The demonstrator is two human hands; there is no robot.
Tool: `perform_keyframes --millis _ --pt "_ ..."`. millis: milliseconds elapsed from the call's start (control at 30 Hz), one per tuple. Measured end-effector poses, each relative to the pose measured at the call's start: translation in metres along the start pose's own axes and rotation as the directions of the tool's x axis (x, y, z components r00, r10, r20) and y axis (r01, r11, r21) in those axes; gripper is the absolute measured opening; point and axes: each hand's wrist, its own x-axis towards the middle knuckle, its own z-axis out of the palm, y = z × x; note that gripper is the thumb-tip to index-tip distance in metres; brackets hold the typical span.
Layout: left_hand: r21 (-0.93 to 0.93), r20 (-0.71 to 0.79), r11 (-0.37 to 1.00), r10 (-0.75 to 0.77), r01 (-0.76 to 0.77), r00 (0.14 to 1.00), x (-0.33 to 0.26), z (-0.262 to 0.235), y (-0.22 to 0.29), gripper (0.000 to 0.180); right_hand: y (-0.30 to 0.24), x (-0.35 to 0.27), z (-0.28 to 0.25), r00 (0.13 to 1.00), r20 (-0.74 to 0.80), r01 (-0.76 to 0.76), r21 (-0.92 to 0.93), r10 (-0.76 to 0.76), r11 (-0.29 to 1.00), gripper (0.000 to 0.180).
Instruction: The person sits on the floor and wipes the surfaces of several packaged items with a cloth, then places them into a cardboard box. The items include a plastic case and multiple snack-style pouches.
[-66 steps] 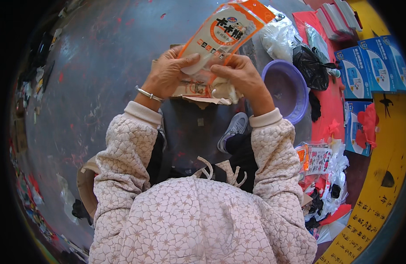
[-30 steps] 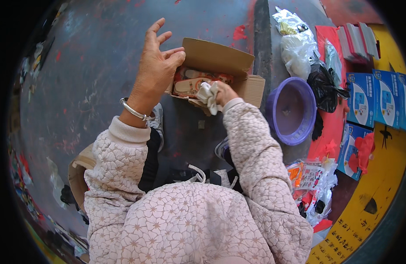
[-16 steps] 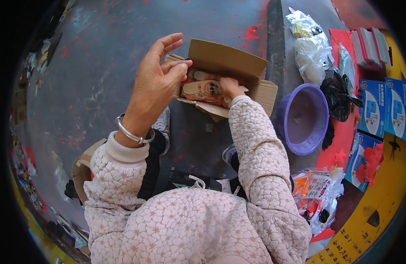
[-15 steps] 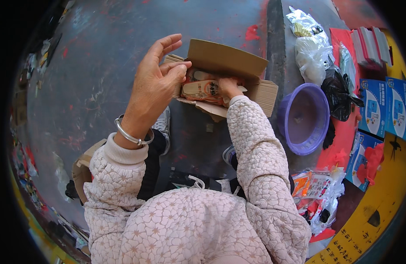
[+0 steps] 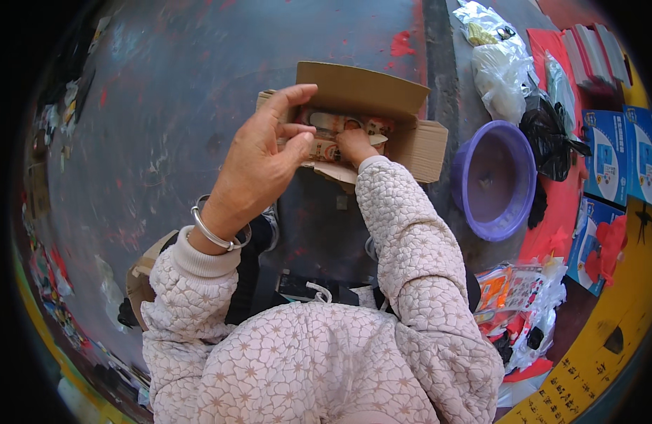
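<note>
Carton [image 5: 361, 85] was plain brown, packets [image 5: 327, 121] were orange and white, jacket [image 5: 319, 353] was pale pink with brownish flowers, bracelet [image 5: 211, 235] was silver, basin [image 5: 497, 227] was purple

Sits on the wearer's head, left in a side-by-side pair. Looks steeply down, nearest to the floral-patterned top [image 5: 298, 353] along the lower edge, with the open cardboard box [image 5: 425, 152] farther off, above centre. Spans, upright and unmirrored, from dark floor [image 5: 163, 106] at left to a yellow strip [image 5: 633, 297] at right, through a wide fisheye bend.
</note>
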Motion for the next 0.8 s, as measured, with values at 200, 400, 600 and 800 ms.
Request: perform_keyframes --millis 200,400,600,800 --pt "0.059 0.111 0.998 -0.041 0.035 0.993 0.004 0.010 0.004 0.046 -0.004 0.019 0.037 0.945 -0.251 -0.222 -0.028 0.208 0.975 0.046" --pt "0.162 0.169 0.987 -0.009 -0.018 0.986 0.009 0.023 0.002 0.049 -0.037 -0.017 -0.039 0.939 0.003 -0.342 0.123 0.344 0.932 0.021" --pt "0.205 0.270 0.973 0.046 -0.105 0.962 0.013 0.048 0.009 0.050 -0.040 -0.074 -0.113 0.832 -0.110 -0.464 0.402 0.544 0.790 0.025" --pt "-0.007 0.180 0.995 0.096 -0.096 0.979 0.028 0.036 -0.019 0.050 -0.011 -0.157 -0.195 0.812 -0.244 -0.405 0.418 0.530 0.813 0.030"
